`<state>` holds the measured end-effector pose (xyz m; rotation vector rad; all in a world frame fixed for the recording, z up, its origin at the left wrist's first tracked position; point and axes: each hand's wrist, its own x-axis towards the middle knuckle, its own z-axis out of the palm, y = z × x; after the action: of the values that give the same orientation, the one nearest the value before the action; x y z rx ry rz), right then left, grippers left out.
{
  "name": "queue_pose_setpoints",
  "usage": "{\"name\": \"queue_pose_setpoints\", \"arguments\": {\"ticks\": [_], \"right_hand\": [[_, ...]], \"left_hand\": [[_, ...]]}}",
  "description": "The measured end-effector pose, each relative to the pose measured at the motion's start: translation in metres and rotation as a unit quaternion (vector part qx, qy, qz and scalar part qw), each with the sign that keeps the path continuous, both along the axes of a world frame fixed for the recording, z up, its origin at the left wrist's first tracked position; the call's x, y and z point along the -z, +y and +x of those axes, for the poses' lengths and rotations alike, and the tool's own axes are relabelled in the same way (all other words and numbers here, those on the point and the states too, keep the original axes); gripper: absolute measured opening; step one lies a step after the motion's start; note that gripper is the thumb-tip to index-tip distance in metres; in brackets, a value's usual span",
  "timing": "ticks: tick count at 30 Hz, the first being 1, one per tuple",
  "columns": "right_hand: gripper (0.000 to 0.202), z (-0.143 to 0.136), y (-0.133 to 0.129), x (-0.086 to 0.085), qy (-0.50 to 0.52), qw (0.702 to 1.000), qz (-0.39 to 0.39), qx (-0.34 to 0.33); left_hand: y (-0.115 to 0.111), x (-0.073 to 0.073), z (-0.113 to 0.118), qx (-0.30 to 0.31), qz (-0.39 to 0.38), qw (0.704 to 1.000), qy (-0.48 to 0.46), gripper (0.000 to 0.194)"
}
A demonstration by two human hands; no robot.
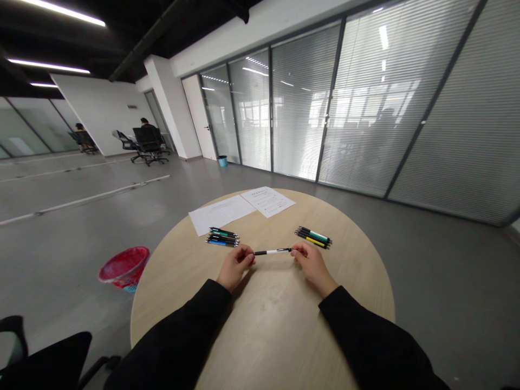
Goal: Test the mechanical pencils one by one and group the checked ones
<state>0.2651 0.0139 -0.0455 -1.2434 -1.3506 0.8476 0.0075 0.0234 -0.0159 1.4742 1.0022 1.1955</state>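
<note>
From here, a hand could pass between the left pens (222,239) and the right pens (312,237), though the held pen (271,251) bars the near end and papers (223,212) the far. Between the sleeves (190,319), the round table (280,325) offers room.

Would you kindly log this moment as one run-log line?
left hand on left end of pen | right hand on right end | papers, two pen groups on table

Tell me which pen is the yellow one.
The yellow pen is in the group just beyond the right hand; its neighbours show green or black, and the held pen is black and white.
</note>
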Motion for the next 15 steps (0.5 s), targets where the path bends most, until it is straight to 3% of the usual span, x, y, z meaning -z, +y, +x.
{"name": "queue_pose_setpoints", "arguments": {"ticks": [15], "right_hand": [[0.019,0.0011,0.0013,0.0031,-0.009,1.000,0.006,0.001]], "left_hand": [[0.0025,0.0025,-0.0016,-0.002,-0.002,1.000,0.000,0.025]]}}
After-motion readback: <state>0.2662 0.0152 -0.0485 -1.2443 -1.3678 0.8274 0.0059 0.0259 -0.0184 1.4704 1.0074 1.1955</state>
